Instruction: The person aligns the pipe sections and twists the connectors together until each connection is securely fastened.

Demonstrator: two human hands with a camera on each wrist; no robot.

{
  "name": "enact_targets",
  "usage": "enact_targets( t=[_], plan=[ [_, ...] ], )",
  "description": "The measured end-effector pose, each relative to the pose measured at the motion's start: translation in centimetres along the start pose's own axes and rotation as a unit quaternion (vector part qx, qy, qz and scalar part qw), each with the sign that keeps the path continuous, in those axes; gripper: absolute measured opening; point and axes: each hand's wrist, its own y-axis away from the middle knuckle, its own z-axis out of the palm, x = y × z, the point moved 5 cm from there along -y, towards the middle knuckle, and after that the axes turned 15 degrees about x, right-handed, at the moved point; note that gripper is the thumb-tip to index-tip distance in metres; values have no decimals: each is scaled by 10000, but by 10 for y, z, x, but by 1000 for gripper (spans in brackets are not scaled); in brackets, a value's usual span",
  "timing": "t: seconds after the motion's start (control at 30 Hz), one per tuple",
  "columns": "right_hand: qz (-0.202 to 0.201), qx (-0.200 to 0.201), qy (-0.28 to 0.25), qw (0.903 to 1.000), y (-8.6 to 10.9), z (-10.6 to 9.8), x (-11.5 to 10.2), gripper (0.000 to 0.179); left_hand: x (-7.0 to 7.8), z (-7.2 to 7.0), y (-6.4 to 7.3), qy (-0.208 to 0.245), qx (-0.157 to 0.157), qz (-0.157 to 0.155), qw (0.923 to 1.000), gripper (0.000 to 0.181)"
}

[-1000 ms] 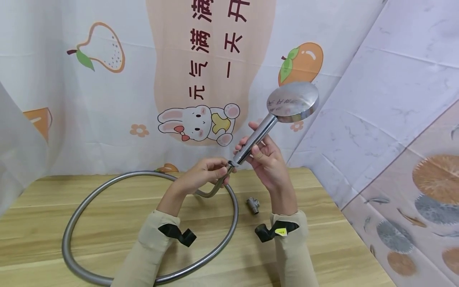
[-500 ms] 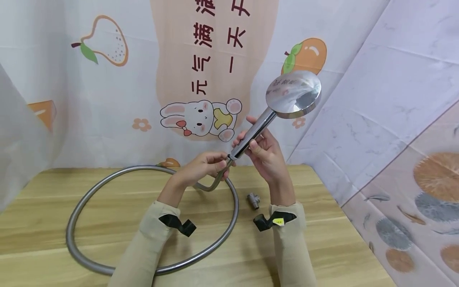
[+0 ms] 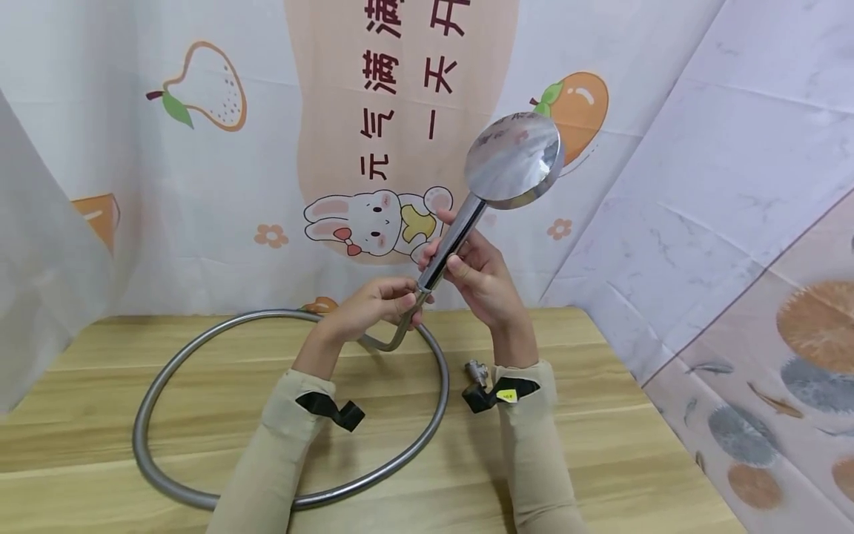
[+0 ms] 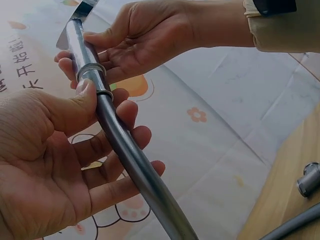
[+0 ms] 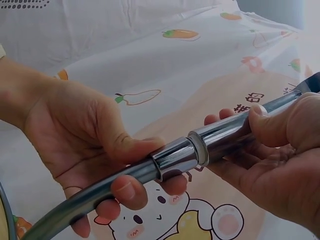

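A chrome shower head (image 3: 514,159) is held up over the table, tilted with its round head at the upper right. My right hand (image 3: 483,278) grips its handle (image 5: 230,132), thumb on the near side. At the handle's lower end, my left hand (image 3: 373,308) pinches the metal collar (image 5: 175,157) of the grey shower hose (image 4: 132,157) between thumb and fingers. In the right wrist view the collar meets the handle end in line, with a thin pale ring at the joint. From there the hose bends down and loops over the table.
The hose's large loop (image 3: 143,415) lies on the wooden table (image 3: 620,445), passing under my left forearm. A small metal valve fitting (image 3: 477,371) sits beside my right wrist, partly hidden by the black wrist strap. A printed curtain (image 3: 220,185) hangs behind the table.
The shower head has swung left and a little up, its handle standing steeper. My right hand has shifted left with it, while my left hand stays at the collar.
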Motion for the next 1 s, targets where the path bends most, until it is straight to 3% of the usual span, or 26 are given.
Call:
enact_targets(
  t=[0.3,0.5,0.77,1.0],
  plan=[
    [-253,-30,413,9988,0,2,2,58,6,-10,-7,-212,-343,278,9988,26],
    [-461,176,788,9957,7,1,-4,57,5,-6,-10,-200,-456,357,9981,29],
    [-679,621,1038,9903,9,0,-12,60,4,-2,-11,-200,-126,567,9981,28],
    [-600,813,992,9899,10,-3,-12,55,3,0,-10,-237,206,551,9980,23]
  ],
)
